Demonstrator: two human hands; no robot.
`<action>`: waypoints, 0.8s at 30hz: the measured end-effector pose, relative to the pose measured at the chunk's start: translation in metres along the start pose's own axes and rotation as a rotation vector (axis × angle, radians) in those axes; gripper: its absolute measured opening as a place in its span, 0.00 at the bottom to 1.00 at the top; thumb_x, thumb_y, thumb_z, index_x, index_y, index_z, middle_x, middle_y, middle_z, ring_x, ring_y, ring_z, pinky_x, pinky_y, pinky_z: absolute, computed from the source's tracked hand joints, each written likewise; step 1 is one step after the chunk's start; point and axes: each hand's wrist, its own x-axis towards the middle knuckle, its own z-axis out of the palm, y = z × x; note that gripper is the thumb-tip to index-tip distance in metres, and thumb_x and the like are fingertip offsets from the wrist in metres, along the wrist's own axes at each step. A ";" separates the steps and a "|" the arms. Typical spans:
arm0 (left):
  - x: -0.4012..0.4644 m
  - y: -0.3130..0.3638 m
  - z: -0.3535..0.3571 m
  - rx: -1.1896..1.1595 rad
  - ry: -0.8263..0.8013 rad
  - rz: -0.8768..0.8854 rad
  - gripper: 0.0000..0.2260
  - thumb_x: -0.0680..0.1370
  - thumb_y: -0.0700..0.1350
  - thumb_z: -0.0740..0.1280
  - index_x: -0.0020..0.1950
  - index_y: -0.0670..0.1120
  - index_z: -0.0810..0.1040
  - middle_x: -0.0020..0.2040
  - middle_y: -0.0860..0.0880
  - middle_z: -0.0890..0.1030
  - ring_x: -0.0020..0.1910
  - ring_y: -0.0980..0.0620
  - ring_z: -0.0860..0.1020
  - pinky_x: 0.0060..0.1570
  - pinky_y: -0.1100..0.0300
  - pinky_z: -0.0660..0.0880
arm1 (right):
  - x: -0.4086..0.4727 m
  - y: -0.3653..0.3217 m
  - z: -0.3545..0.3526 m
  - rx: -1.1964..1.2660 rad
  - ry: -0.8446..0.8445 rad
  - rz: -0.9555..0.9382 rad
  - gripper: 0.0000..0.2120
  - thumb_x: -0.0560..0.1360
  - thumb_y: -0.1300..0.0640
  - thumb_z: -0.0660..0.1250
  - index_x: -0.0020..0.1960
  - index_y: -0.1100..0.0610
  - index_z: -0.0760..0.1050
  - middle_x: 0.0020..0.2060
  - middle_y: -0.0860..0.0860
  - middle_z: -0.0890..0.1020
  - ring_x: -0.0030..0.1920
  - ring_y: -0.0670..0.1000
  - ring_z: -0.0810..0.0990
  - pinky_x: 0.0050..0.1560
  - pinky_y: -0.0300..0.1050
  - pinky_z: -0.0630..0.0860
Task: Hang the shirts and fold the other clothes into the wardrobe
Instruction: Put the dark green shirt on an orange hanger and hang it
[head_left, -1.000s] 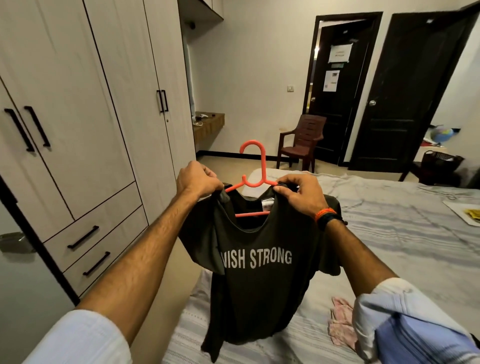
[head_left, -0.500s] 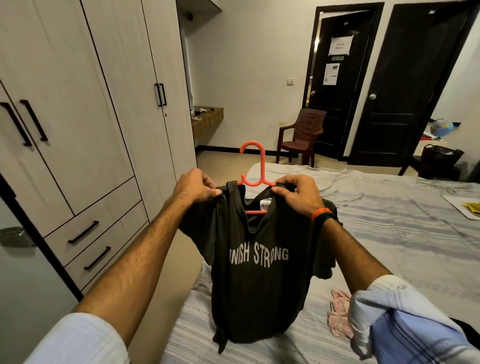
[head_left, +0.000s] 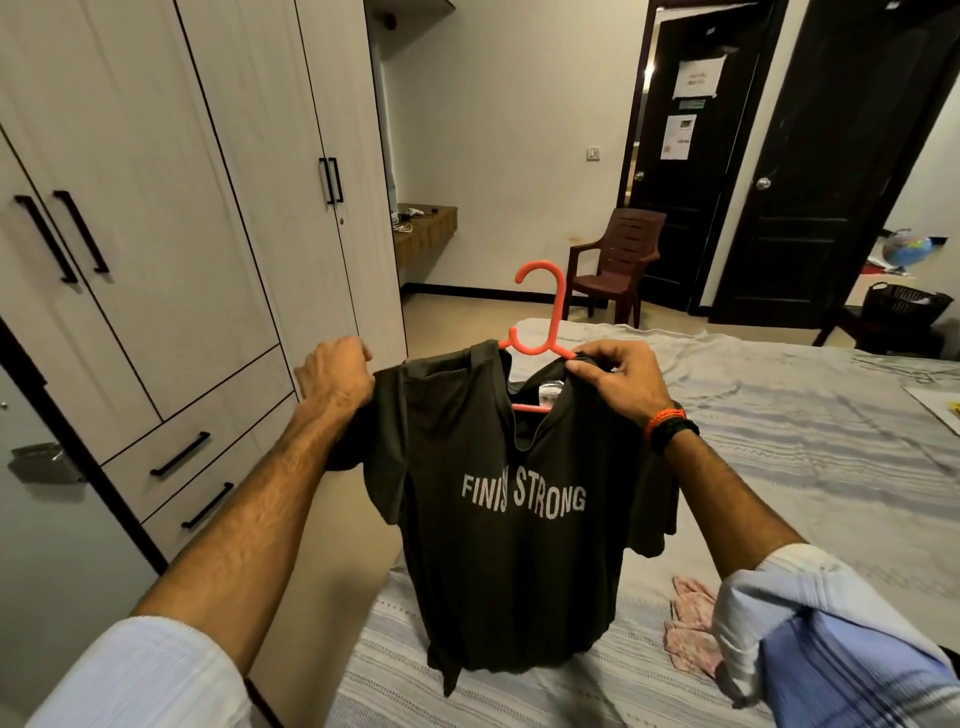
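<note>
Both of your hands are closed on the dark T-shirt (head_left: 511, 499): your left hand (head_left: 335, 376) bunches the fabric at the left shoulder and sleeve, and your right hand (head_left: 618, 382) pinches the collar edge at the right shoulder, where the orange hanger (head_left: 543, 322) comes out of the neck. You hold the shirt up in the air over the near corner of the bed (head_left: 779, 447), its hem hanging just above the bedcover. The hanger's hook stands clear above the neckline and its lower bar shows through the neck opening, so the hanger is inside the shirt.

As for progress, you seem to be early to midway with this garment. The left shoulder looks spread over the hanger arm; the right side is bunched under your fingers, so it probably wants a last tug. Hanging has not happened yet: the wardrobe (head_left: 171, 234) to your left shows its doors and drawers closed. A pink cloth (head_left: 691, 629) lies on the bed near your right sleeve, apparently waiting to be folded. Whether other clothes remain, you cannot tell from this view.

Compared with half a second ago, your left hand has pulled outward, away from the neck. The front has opened flat, and the print now reads FINISH STRONG nearly whole where a fold hid its start. The hook has risen higher above the collar.
</note>
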 end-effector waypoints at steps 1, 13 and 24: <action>0.001 0.003 0.001 -0.089 -0.050 0.032 0.09 0.79 0.41 0.68 0.59 0.46 0.79 0.53 0.47 0.82 0.52 0.48 0.79 0.54 0.52 0.76 | 0.001 -0.001 0.001 -0.002 -0.007 0.004 0.09 0.75 0.57 0.73 0.54 0.56 0.83 0.46 0.48 0.84 0.48 0.44 0.79 0.45 0.33 0.70; 0.010 -0.004 0.004 -0.213 -0.120 -0.015 0.07 0.77 0.47 0.71 0.49 0.44 0.83 0.45 0.46 0.83 0.45 0.49 0.79 0.48 0.54 0.74 | 0.006 0.002 0.004 -0.011 0.004 -0.016 0.09 0.74 0.57 0.73 0.54 0.56 0.84 0.43 0.45 0.83 0.46 0.39 0.79 0.46 0.34 0.72; -0.006 0.031 0.014 -0.327 -0.235 0.238 0.10 0.80 0.49 0.66 0.56 0.45 0.82 0.50 0.50 0.81 0.52 0.51 0.78 0.53 0.57 0.74 | 0.010 0.004 0.013 -0.009 0.007 -0.022 0.09 0.73 0.56 0.74 0.53 0.55 0.84 0.45 0.48 0.85 0.48 0.46 0.81 0.49 0.40 0.76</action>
